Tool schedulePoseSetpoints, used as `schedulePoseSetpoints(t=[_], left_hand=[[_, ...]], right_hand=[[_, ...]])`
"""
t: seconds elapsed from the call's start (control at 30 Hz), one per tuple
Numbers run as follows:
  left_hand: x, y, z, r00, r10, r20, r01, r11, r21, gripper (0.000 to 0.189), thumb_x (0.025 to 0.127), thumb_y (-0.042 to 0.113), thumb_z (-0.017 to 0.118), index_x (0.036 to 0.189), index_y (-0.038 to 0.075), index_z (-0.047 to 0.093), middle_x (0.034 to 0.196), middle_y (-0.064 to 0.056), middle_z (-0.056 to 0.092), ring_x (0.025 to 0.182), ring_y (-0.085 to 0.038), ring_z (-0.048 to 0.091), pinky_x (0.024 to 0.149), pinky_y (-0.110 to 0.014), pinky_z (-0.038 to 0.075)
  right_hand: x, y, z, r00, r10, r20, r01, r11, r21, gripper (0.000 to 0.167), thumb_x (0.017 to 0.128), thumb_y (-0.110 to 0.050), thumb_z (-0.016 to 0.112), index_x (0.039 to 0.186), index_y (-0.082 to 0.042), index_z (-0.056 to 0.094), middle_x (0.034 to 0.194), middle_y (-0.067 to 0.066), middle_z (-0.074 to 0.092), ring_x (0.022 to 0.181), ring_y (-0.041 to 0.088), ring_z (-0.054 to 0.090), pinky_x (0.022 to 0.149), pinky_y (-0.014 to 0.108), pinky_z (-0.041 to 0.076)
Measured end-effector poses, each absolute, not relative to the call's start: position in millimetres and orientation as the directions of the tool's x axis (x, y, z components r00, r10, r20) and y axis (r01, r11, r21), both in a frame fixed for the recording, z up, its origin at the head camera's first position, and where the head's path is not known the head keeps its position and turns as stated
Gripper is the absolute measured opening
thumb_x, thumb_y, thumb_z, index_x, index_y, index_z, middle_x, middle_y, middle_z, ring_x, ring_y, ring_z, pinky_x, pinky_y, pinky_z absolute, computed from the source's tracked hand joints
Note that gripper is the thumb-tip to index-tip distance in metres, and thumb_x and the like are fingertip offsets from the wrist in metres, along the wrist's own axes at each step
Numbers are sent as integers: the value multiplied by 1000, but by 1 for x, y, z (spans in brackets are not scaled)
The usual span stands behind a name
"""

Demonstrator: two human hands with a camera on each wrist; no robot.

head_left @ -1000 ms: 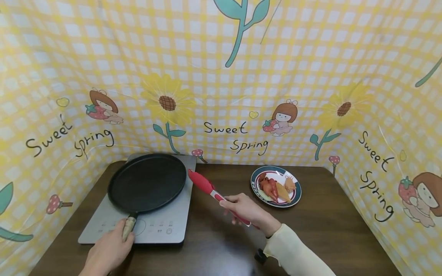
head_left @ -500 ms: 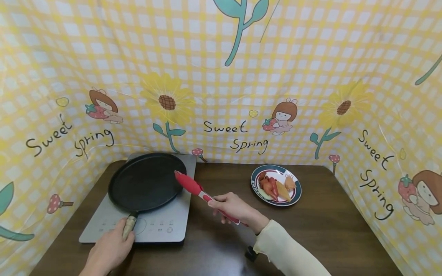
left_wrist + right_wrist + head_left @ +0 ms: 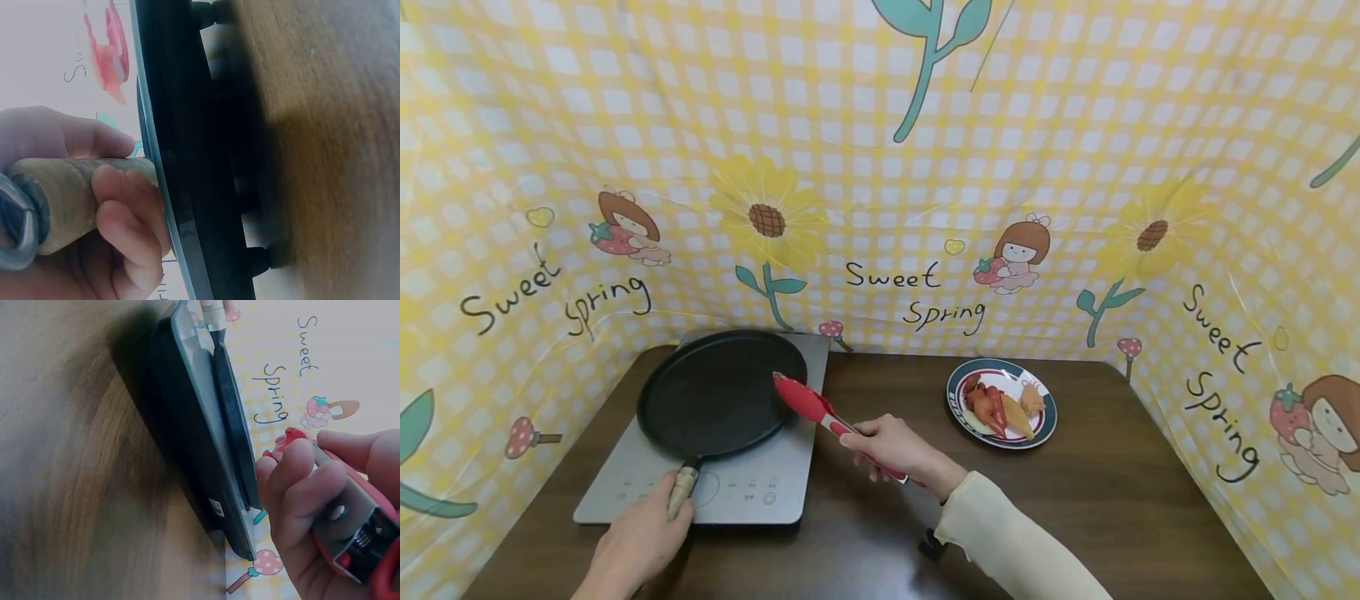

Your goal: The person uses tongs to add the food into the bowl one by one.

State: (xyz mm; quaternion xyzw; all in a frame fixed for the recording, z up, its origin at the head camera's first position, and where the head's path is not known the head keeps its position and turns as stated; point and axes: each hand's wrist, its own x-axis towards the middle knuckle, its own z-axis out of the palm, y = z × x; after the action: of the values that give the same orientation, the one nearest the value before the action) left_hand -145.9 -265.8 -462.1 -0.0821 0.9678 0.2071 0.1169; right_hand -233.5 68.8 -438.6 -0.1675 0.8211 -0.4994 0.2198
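Note:
My left hand (image 3: 643, 533) grips the wood-coloured handle (image 3: 681, 492) of a flat black frying pan (image 3: 718, 392) that sits on a silver induction cooktop (image 3: 748, 500). In the left wrist view, the fingers (image 3: 131, 219) wrap round that handle, which has a metal ring at its end. My right hand (image 3: 895, 450) holds a pair of tongs (image 3: 805, 400) with red heads and metal-and-red arms. Their heads extend over the pan's right part, seemingly above its surface. In the right wrist view, the fingers (image 3: 306, 487) curl round the tongs' arms near the spring end.
A plate (image 3: 955, 400) with a dark green rim and several pieces of food stands at the back right of the brown table (image 3: 1120, 500). A yellow checked cloth (image 3: 880, 208) hangs behind and along both sides.
My right hand has moved left with the tongs, bringing their heads from beside the pan to over its right part. My left hand stays on the pan handle.

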Motion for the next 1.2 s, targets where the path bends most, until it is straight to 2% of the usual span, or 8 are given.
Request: schedulePoseSetpoints(t=[0.2,0.33,0.43,0.6,0.77,0.87,1.1,1.2], left_hand=[[-147,-266,-462,-957,-104,-272,-208,897,389,68,96,41,41,141,-7,25,113,-39,52,72,-29,55,57,-45,43],[-146,-268,-462,-958,-104,-269,-203,906,372,69,95,41,42,140,-8,26,117,-40,49,86,-42,59,61,-50,45],[-144,-269,-463,-958,-109,-264,-204,908,367,69,95,41,42,141,-9,26,120,-41,47,93,-50,56,64,-53,45],[-144,-270,-464,-957,-111,-266,-208,905,372,69,95,41,42,141,-8,26,119,-41,48,90,-46,58,63,-52,45],[-145,-269,-464,-956,-109,-272,-210,901,380,69,95,41,42,141,-7,26,115,-40,50,82,-35,59,60,-48,45],[-145,-269,-463,-957,-104,-270,-206,900,384,68,95,41,42,141,-7,26,113,-39,51,78,-32,58,59,-46,44],[-146,-268,-462,-959,-110,-260,-205,903,377,68,95,40,43,140,-7,26,113,-40,51,79,-33,58,59,-47,44],[-146,-268,-463,-959,-111,-261,-207,903,377,68,95,40,43,140,-7,27,112,-39,52,77,-31,58,59,-47,44]], right_hand=[[-236,61,-440,-857,-482,-180,-81,472,-878,32,91,-40,61,101,-10,67,80,17,64,46,21,53,40,27,41],[-237,53,-441,-871,-460,-171,-89,491,-867,25,91,-39,61,88,-15,66,73,14,62,43,18,51,37,25,38],[-239,47,-441,-885,-436,-165,-112,543,-832,28,92,-40,60,85,-13,65,64,8,60,40,16,48,35,25,35],[-243,40,-440,-904,-406,-131,-172,626,-760,32,92,-42,58,86,-11,63,51,2,53,36,13,44,32,25,31],[-246,36,-439,-909,-403,-102,-205,648,-734,27,92,-41,59,82,-16,59,47,2,48,34,13,43,33,24,30],[-249,34,-438,-910,-404,-93,-216,652,-727,26,92,-41,59,85,-16,61,47,1,47,34,13,44,34,23,30],[-252,26,-435,-910,-398,-117,-191,653,-733,26,92,-39,59,97,-15,64,47,2,47,36,13,44,34,24,30],[-253,22,-435,-909,-399,-121,-193,660,-726,25,93,-39,59,96,-15,64,47,2,47,35,13,42,33,24,30]])
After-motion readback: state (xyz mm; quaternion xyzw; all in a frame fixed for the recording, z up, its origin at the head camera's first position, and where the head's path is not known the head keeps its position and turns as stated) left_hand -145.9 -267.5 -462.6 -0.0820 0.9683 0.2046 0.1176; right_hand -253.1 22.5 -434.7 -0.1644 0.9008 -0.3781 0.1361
